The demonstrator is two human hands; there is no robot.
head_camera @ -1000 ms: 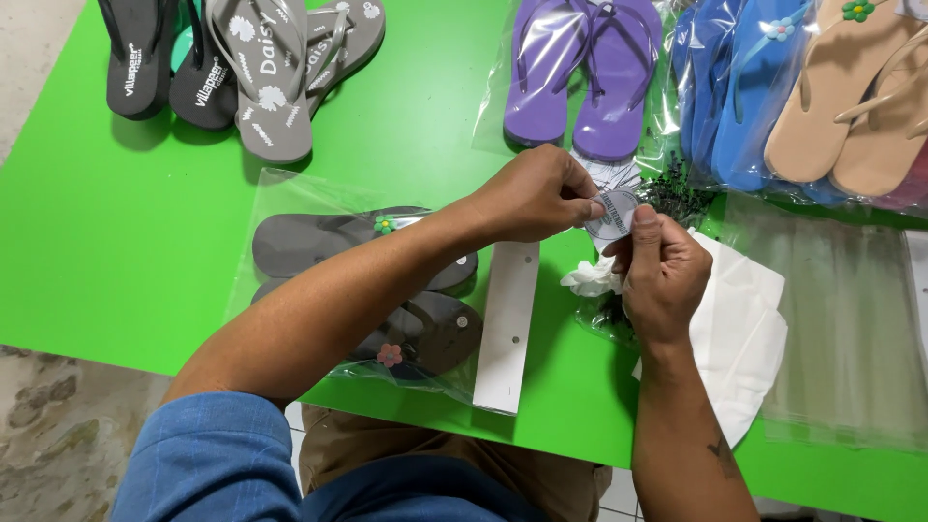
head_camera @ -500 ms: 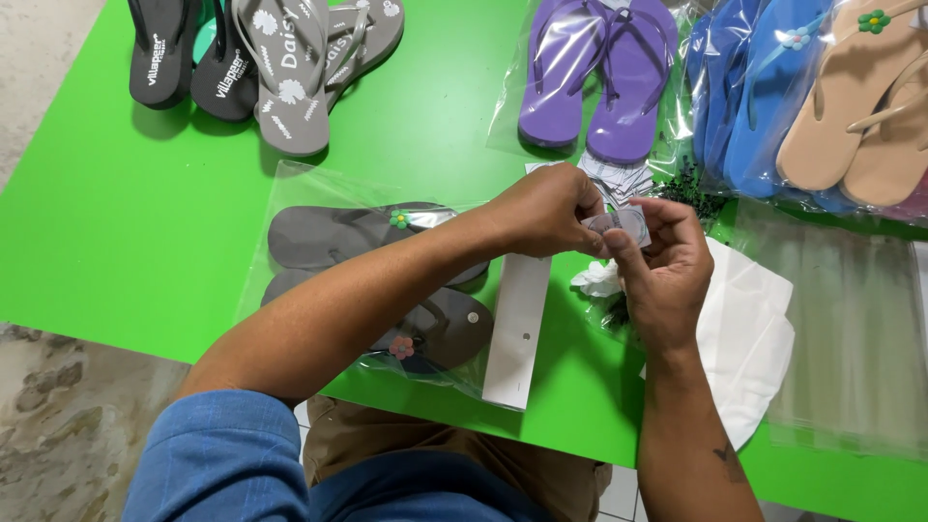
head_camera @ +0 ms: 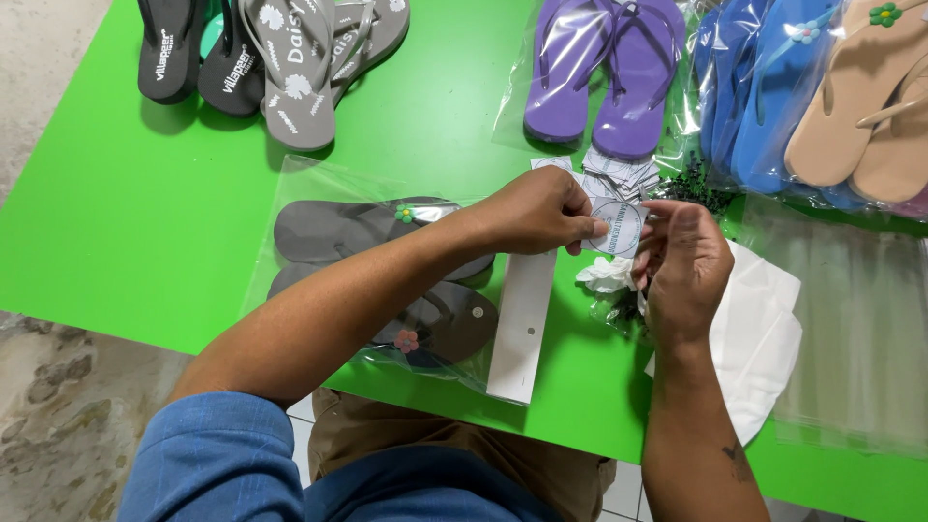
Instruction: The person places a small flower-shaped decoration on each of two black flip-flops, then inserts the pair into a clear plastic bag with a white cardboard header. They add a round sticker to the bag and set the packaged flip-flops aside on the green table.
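Bare green surface (head_camera: 126, 222) lies open at the near left edge. Left hand (head_camera: 536, 211) and right hand (head_camera: 681, 261) meet above it – fingers pinching a small round-printed tag (head_camera: 619, 227) between them. Beyond, bagged purple sandals (head_camera: 604, 72) run off the frame's top

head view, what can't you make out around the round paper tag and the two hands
- Round paper tag: head view, edges covered by fingers of the left hand and right hand.
- Small dark pieces behind the right hand: too small to identify.
- Dark grey flip-flops in a clear bag: partly hidden by the left forearm.
- Tan flip-flops: cut off by the right and top edges.
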